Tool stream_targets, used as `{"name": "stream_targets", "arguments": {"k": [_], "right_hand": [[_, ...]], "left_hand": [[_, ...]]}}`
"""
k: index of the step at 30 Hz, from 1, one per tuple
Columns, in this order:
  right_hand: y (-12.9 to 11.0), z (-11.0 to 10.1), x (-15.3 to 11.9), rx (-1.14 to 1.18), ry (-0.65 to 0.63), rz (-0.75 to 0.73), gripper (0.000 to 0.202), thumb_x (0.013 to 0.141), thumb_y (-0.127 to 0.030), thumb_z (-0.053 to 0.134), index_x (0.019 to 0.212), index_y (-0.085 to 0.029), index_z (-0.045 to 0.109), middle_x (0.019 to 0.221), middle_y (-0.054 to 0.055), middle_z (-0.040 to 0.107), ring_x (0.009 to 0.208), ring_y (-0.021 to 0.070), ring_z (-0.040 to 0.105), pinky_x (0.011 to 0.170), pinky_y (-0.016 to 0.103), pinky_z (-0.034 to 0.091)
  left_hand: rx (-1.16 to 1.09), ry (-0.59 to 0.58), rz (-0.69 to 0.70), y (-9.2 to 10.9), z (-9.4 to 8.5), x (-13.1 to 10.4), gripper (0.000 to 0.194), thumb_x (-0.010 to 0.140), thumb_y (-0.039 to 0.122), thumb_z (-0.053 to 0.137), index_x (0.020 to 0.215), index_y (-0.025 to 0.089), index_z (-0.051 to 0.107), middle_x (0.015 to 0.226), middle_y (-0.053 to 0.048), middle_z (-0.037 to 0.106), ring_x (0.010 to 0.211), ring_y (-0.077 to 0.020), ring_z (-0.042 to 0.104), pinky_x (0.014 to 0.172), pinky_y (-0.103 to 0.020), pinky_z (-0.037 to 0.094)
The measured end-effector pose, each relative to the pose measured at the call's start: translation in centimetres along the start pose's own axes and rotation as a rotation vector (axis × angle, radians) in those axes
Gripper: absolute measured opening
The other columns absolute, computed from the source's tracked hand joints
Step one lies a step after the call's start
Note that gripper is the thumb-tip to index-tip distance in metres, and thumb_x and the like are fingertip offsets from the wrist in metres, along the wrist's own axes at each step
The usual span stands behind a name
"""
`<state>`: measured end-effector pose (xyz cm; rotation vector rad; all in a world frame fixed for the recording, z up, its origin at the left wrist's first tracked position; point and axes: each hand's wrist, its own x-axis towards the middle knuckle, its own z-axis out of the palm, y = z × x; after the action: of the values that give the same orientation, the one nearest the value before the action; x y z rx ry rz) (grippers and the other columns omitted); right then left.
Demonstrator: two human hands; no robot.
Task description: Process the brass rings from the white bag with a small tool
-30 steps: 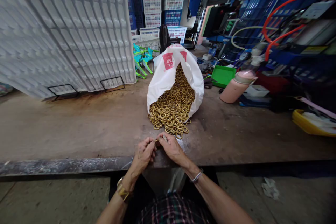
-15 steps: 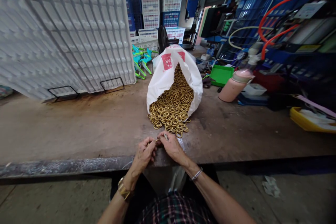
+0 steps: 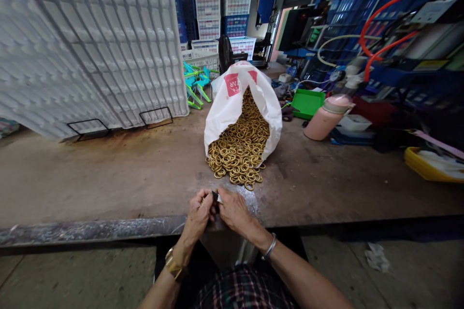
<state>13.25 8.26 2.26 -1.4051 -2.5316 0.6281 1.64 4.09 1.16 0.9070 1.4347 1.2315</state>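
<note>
Close together at the table's front edge, both my hands have their fingers pinched. My left hand (image 3: pixel 200 212) is closed, with a bit of gold showing among its fingers that looks like a metal ring; most of it is hidden. A small tool with a black and a whitish part (image 3: pixel 216 197) sits in the pinch of my right hand (image 3: pixel 235 211) and reaches to the left fingertips. I cannot make out its exact kind. Just beyond the hands, a heap of gold-coloured metal rings (image 3: pixel 237 157) spills from the mouth of a white plastic bag (image 3: pixel 223 125) lying on its side.
Tall white ribbed plastic panels (image 3: pixel 119 43) stand at the left on black wire stands. A pink bottle (image 3: pixel 326 118), a green tray (image 3: pixel 307 104) and a yellow tray (image 3: pixel 435 166) are on the right of the wooden table (image 3: pixel 108 178). Stacked crates (image 3: pixel 237 2) rise behind.
The black part of the small tool now shows between my fingertips, where a gold bit showed before. My right hand has turned slightly. The whole view has shifted a little.
</note>
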Motion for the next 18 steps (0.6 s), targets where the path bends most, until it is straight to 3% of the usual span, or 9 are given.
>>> {"name": "stream_targets", "arguments": {"k": [12, 18], "right_hand": [[-0.2, -0.5, 0.4, -0.089, -0.057, -0.023, 0.023, 0.077, -0.01, 0.04, 0.094, -0.014, 0.055, 0.078, 0.009, 0.067, 0.071, 0.0188, 0.062, 0.056, 0.026, 0.03], [-0.3, -1.1, 1.3, -0.092, -0.121, 0.034, 0.026, 0.078, -0.009, 0.038, 0.095, -0.012, 0.058, 0.082, 0.014, 0.067, 0.075, 0.0204, 0.062, 0.058, 0.026, 0.033]], "left_hand": [[0.003, 0.083, 0.056, 0.0, 0.3, -0.4, 0.03, 0.076, 0.048, 0.051, 0.072, 0.018, 0.05, 0.052, 0.006, 0.046, 0.043, -0.0076, 0.045, 0.038, -0.017, 0.037], [-0.07, 0.027, 0.017, 0.3, 0.0, -1.1, 0.034, 0.074, 0.05, 0.054, 0.07, 0.017, 0.049, 0.054, 0.006, 0.046, 0.043, -0.0063, 0.043, 0.038, -0.016, 0.036]]}}
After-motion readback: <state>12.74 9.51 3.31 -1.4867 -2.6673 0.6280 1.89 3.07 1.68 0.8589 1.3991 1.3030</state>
